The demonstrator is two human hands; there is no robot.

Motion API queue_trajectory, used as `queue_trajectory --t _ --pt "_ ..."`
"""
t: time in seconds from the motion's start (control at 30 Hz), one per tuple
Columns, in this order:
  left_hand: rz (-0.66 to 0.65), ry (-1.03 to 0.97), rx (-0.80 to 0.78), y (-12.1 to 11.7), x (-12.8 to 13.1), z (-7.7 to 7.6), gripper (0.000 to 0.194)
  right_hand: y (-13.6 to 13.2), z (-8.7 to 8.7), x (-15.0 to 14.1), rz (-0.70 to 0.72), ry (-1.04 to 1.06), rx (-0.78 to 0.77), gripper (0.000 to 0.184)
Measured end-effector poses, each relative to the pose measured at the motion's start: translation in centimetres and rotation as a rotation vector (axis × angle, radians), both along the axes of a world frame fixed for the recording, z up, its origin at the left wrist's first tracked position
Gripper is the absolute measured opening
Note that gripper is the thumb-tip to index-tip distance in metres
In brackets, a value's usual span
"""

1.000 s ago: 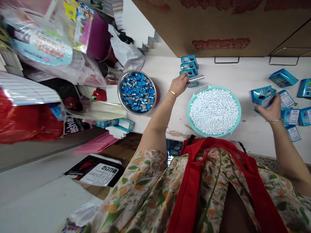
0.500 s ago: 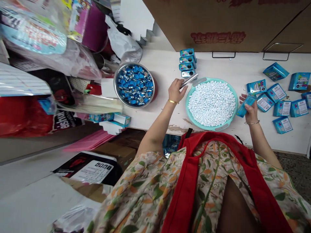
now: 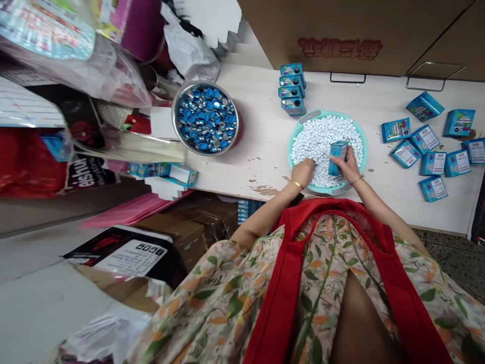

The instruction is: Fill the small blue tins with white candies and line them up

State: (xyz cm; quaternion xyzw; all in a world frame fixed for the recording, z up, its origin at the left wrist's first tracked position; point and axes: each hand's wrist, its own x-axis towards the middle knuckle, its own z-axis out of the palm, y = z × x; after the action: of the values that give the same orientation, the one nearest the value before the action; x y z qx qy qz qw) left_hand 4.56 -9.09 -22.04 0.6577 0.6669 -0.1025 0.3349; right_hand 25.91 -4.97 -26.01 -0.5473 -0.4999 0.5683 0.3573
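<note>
A pale turquoise basin (image 3: 365, 152) full of small white candies (image 3: 318, 136) sits on the table in front of me. My left hand (image 3: 304, 173) is closed at the basin's near left part, its fingers down at the candies. The silver metal tube it gripped a moment ago is hidden now, by the hand or the candies. My right hand (image 3: 349, 166) grips a small blue candy box (image 3: 336, 157), held upright over the right part of the candies. Behind the basin stands a row of several blue boxes (image 3: 291, 91) with round dark windows.
To the left, a steel bowl (image 3: 175, 121) holds many blue and silver caps (image 3: 206, 119). Several blue boxes (image 3: 434, 163) lie scattered at the right. A large cardboard carton (image 3: 341, 25) borders the back; bags and packaging (image 3: 125, 76) crowd the left.
My right hand has brought the blue box leftward over the basin. My left hand has come down from the row of boxes to the candies, and the metal tube is out of sight.
</note>
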Motion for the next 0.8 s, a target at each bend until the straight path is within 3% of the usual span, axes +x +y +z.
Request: queue_trajectory --t 0.13,0.3,0.4,0.5,0.67,0.8 --pt "0.048 -0.107 0.043 0.9 0.6 -1.7 0.032 0.2 0.7 -1.6 -0.018 0.047 -0.143 0.075" --pt "0.031 -0.24 0.092 0.4 -0.4 -2.8 0.038 0.5 1.6 -0.7 0.002 0.165 -0.247 0.074" --pt "0.057 -0.243 0.087 0.8 0.7 -3.1 0.044 0.0 2.2 0.7 -0.044 0.169 -0.218 0.079" --pt "0.102 -0.274 0.094 1.4 1.6 -3.2 0.044 -0.7 2.7 2.4 -0.118 0.096 -0.093 0.093" --pt "0.078 -0.415 0.155 1.5 -0.4 -1.8 0.049 -2.0 3.7 6.3 -0.127 -0.265 0.196 0.125" --pt "-0.046 -0.464 0.256 1.7 -2.8 0.8 0.051 -2.8 4.3 7.7 -0.081 -0.48 0.263 0.117"
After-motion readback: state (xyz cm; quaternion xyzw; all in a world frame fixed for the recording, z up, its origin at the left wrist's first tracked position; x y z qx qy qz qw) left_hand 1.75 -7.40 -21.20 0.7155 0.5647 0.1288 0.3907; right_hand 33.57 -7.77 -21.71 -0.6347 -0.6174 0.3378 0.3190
